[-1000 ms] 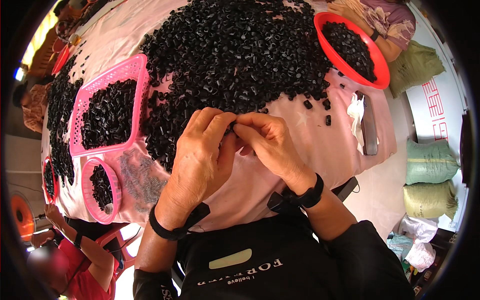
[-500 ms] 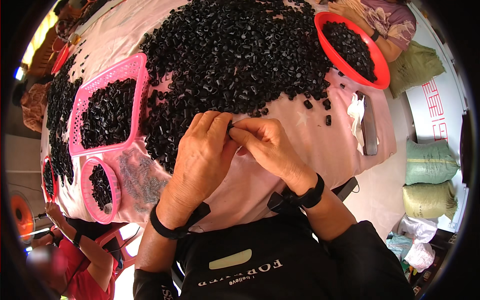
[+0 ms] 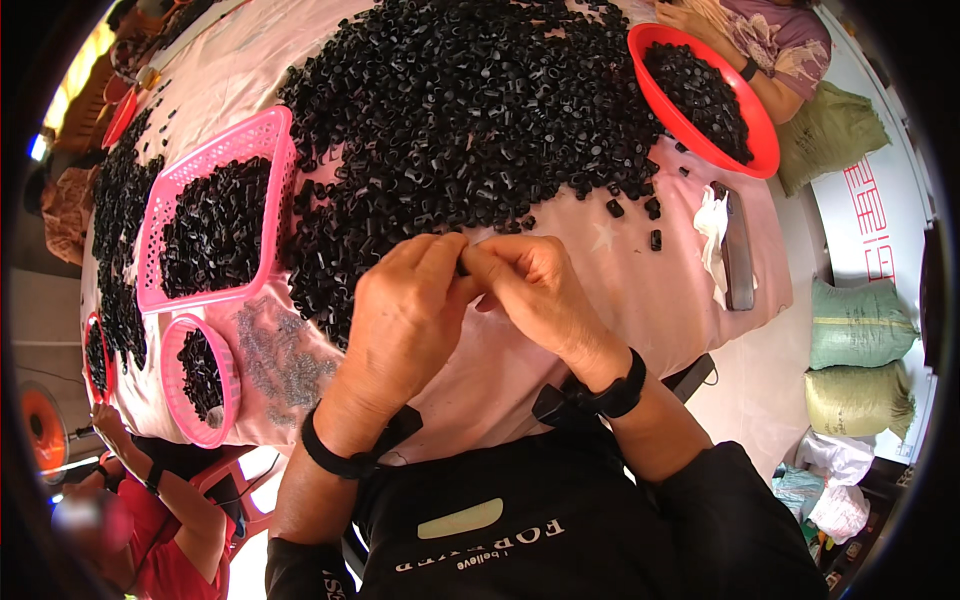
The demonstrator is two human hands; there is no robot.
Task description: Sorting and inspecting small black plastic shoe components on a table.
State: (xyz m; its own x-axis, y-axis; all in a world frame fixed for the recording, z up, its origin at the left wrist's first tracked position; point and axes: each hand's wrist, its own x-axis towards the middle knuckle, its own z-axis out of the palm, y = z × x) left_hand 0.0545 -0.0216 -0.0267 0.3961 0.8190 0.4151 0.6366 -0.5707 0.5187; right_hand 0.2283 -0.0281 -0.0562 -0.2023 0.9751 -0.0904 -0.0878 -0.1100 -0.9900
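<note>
- One small black piece [image 3: 463, 266], pinched between the fingertips of the left hand [image 3: 405, 320] and right hand [image 3: 540, 295], both closed on it above the pink cloth [image 3: 620, 290].
- Heap of black pieces [image 3: 460, 110] just beyond.
- Pink basket [image 3: 215, 215], left.
- Red bowl [image 3: 760, 150], far right.

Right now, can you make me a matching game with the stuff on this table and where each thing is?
Things:
1. red bowl
2. square pink basket
3. round pink basket
4. phone

Places:
A. far left, beside the big black pile
B. near left edge of the table
C. far right corner
D. right side, next to a white tissue

Pairs: 1-C, 2-A, 3-B, 4-D
</note>
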